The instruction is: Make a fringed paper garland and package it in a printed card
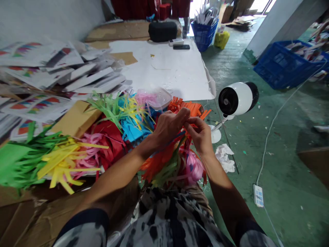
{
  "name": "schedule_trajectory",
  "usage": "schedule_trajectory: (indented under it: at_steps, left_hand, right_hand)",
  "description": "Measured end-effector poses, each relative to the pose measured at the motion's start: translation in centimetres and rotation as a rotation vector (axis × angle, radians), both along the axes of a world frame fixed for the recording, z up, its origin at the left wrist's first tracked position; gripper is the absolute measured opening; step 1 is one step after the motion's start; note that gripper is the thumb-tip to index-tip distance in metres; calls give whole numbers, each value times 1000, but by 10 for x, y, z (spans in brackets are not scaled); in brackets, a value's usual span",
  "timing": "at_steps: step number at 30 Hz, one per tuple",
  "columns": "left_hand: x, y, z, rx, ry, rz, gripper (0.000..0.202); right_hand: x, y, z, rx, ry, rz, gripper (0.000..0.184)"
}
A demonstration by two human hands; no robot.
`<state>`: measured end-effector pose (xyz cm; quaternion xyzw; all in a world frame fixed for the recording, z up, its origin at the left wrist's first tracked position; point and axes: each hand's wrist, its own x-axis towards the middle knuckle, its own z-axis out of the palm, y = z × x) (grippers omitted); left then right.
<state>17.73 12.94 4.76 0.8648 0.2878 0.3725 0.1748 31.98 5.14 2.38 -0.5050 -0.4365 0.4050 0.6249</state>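
Observation:
My left hand [168,127] is closed, its fingers curled at the top of a bunch of fringed paper tassels [168,157] in orange, green, pink and red that hangs over my lap. My right hand [202,134] pinches at the same spot, its fingertips meeting those of my left hand. The exact bit between the fingertips is too small to make out. Just beyond my hands lie orange fringed paper [191,107] and a clear plastic container [162,98]. Blue fringed paper [136,128] lies left of my left hand.
Green [17,161], yellow [60,161] and red [109,140] fringed paper lie at left, near packaged printed sheets [38,79]. A black case [162,31] and phone [181,47] sit on the white-covered table [169,75]. A fan [238,98], power strip [258,195] and blue basket [285,63] stand right.

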Motion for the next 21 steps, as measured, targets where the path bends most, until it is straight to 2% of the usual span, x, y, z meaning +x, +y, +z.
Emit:
schedule_trajectory:
  at_steps: [5, 8, 11, 17, 21]
  left_hand:
    - [1, -4, 11, -260, -105, -80, 20]
    - [-2, -8, 12, -368, -162, -164, 25]
    - [-8, -16, 9, -424, -190, -181, 25]
    - [-27, -32, -2, -368, -63, -78, 15]
    - [-40, -46, -5, -283, 71, -12, 20]
  right_hand:
    - [4, 7, 12, 42, 122, -9, 20]
    - [7, 7, 20, 35, 195, -29, 19]
    - [13, 8, 25, 7, 167, -57, 26]
    - [32, 10, 30, 43, 202, -88, 37]
    - [39, 9, 32, 47, 209, -87, 37]
